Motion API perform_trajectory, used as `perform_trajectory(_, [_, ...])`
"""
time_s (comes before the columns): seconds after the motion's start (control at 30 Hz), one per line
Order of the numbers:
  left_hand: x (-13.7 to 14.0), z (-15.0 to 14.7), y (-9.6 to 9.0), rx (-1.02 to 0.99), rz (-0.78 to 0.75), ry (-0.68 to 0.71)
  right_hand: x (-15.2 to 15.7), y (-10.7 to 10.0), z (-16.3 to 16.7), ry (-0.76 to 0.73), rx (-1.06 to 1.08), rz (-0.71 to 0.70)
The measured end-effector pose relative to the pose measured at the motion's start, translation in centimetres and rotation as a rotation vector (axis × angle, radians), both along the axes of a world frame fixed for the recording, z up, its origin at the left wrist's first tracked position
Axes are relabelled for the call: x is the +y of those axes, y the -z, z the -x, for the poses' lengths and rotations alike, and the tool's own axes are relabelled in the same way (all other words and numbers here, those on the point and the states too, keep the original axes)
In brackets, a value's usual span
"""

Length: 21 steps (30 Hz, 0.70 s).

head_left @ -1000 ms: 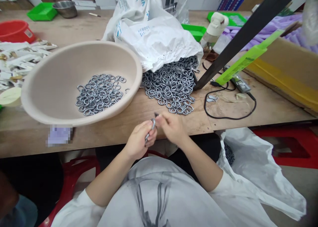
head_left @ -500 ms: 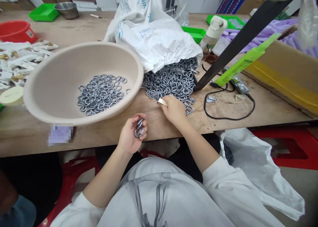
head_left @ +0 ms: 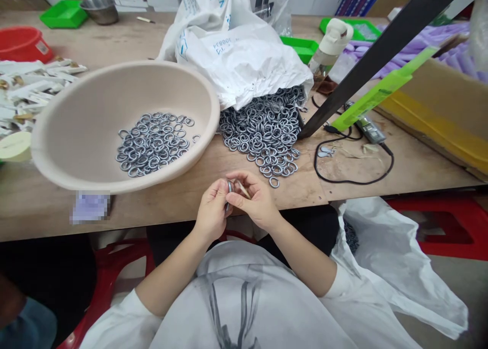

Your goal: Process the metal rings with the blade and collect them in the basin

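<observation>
Basin (head_left: 91,120) and post (head_left: 368,66) flank piled rings (head_left: 263,125); left grip (head_left: 212,209) pinches a ring (head_left: 229,187), right grip (head_left: 261,201) a tool (head_left: 243,190).

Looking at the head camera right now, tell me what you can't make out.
All in the head view:
Number of rings in the left hand: hidden by the hands.
Tip of the pale tool in the right hand: also hidden there.
Depth of the ring pile: the white sack covers its back.
Red tub: left edge cuts it.
Purple item: blurred into blocks.
</observation>
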<state>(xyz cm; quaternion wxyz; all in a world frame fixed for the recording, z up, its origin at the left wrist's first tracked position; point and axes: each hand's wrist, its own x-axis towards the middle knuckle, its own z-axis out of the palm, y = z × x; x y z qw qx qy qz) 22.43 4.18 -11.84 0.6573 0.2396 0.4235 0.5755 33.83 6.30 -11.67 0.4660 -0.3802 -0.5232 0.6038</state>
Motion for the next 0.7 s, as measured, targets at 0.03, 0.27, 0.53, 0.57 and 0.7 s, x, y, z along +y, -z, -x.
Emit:
perform_trajectory(0.03, [-0.1, 0.1, -0.1, -0.022, 0.012, 0.022, 0.1, 0.0, -0.1, -0.013, -0.014, -0.051])
perform_trajectory(0.27, [-0.1, 0.5, -0.4, -0.082, 0.061, 0.108, 0.6, 0.4, -0.2, 0.027, -0.115, -0.163])
perform_trajectory(0.53, [0.2, 0.7, -0.8, -0.109, 0.075, 0.091, -0.4, -1.1, -1.9, -0.05, -0.554, -0.497])
perform_trajectory(0.57, [0.2, 0.7, -0.7, -0.109, 0.081, 0.087, -0.6, -1.1, -1.9, -0.046, -0.591, -0.517])
perform_trajectory(0.7, [-0.2, 0.5, -0.5, -0.078, 0.053, 0.12, -0.3, -0.6, -1.9, -0.04, -0.653, -0.492])
